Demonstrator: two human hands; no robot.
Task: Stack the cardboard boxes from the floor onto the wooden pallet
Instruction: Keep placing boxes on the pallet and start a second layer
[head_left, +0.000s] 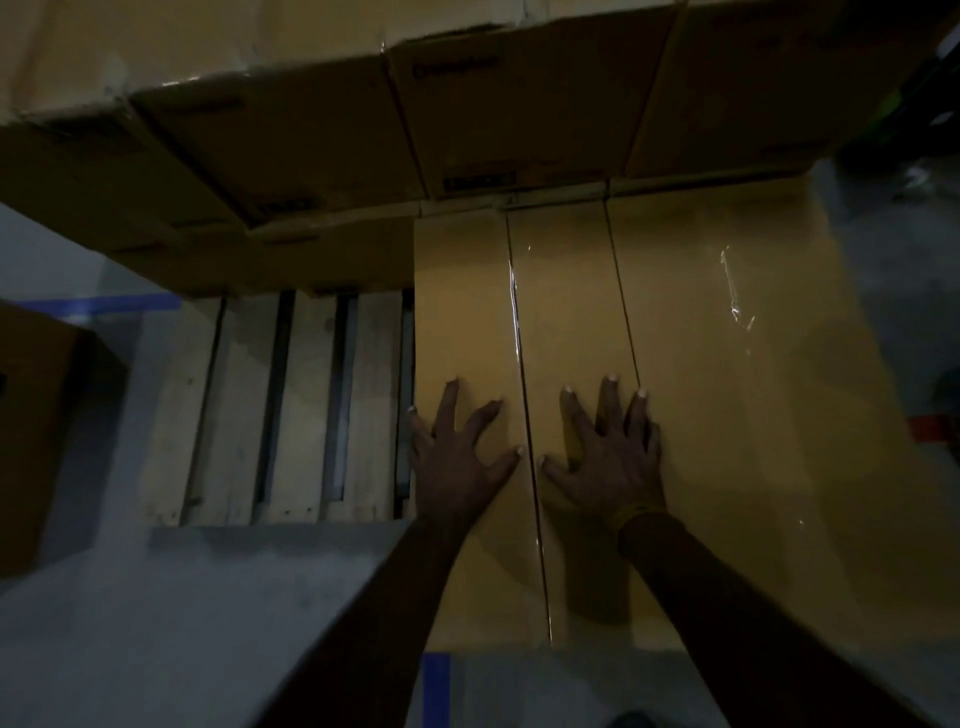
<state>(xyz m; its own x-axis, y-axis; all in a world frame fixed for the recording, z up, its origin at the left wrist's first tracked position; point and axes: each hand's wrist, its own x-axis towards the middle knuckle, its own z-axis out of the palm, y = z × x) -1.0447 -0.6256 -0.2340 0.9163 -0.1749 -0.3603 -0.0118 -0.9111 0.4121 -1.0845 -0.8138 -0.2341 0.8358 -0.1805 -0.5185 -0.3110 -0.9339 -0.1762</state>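
A taped cardboard box (566, 312) lies flat on the wooden pallet (311, 405), with a second box (737, 405) tight against its right side. My left hand (460, 457) rests flat on the left half of the box top, fingers spread, its outer finger at the box's left edge. My right hand (608, 457) lies flat on the right half, fingers spread, just right of the tape seam. Neither hand holds anything. Behind them a taller stack of boxes (519, 119) stands across the back of the pallet.
Bare pallet slats show to the left of the box. Another cardboard box (36, 431) stands on the grey floor at the far left. Blue tape lines (435, 686) mark the floor in front of the pallet and at the left.
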